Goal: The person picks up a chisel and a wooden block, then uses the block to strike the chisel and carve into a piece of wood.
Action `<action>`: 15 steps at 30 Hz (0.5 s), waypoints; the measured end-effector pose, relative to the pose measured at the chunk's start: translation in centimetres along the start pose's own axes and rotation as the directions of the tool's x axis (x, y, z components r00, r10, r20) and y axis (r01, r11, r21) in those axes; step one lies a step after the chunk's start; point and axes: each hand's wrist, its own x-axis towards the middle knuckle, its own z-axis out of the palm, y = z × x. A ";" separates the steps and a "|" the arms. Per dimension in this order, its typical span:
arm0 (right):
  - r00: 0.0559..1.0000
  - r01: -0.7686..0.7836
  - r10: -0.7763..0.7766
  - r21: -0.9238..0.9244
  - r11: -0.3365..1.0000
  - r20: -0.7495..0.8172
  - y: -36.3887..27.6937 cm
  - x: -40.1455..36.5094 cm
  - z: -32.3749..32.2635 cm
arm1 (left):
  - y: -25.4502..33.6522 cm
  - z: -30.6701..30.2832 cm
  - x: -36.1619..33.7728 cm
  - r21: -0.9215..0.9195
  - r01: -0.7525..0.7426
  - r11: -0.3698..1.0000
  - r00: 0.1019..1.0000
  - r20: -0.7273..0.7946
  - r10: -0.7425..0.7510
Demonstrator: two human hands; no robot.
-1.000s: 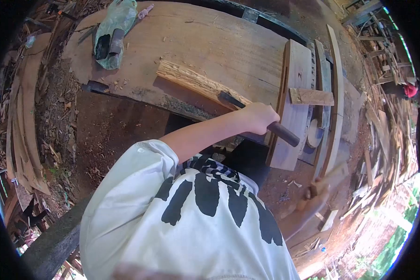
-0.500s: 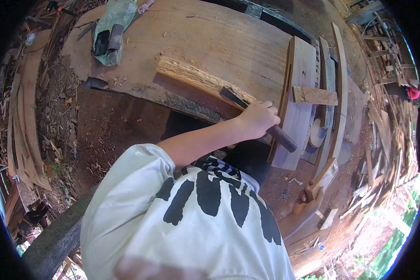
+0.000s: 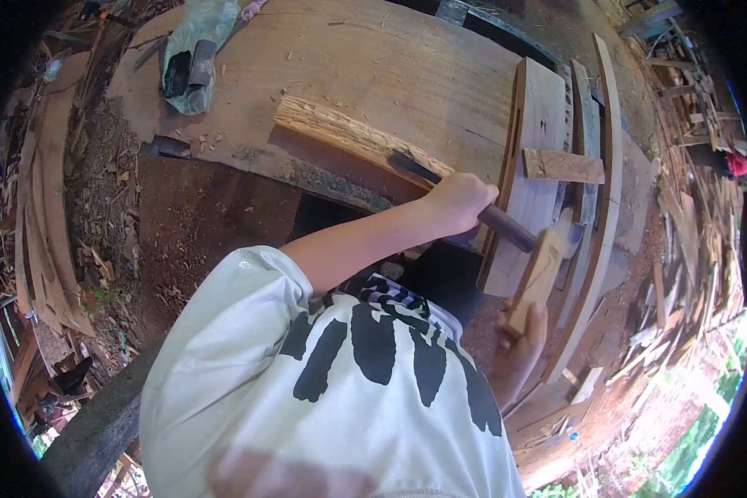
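Note:
My left hand (image 3: 458, 205) is closed round a chisel with a dark handle (image 3: 510, 228). The dark metal end (image 3: 412, 166) rests on a rough, carved wooden bar (image 3: 340, 129). Low on the right, my right hand (image 3: 519, 336) grips a pale wooden mallet (image 3: 538, 278), its upper part right at the butt of the chisel handle. The bar lies along the near edge of a broad wooden board (image 3: 373, 66), its upper face covered in chipped cuts.
Right of the bar stand a thick plank (image 3: 544, 100), a short crosspiece (image 3: 564, 166) and a long thin strip (image 3: 612, 149). A plastic bag (image 3: 192, 98) with dark tube-like pieces lies at upper left. Wood scraps (image 3: 681, 274) and slabs (image 3: 46, 199) cover the ground on both sides.
My right hand has swung the mallet up and to the left, from the lower right to the chisel's butt. My left hand keeps the chisel almost where it was.

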 end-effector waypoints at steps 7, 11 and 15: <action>0.991 0.059 -0.032 0.218 0.974 -0.128 2.9 3.9 -3.0 | -0.6 0.2 -0.1 -0.001 0.031 1.000 0.999 -0.008 -0.031; 1.000 -0.010 0.010 0.058 0.998 0.007 0.3 2.7 -4.0 | -0.6 -0.4 0.0 0.006 0.058 0.998 0.998 0.014 -0.058; 0.977 0.106 -0.064 0.204 0.973 -0.202 2.3 4.7 -3.1 | -0.6 0.1 -0.2 0.019 0.028 0.999 0.999 -0.016 -0.028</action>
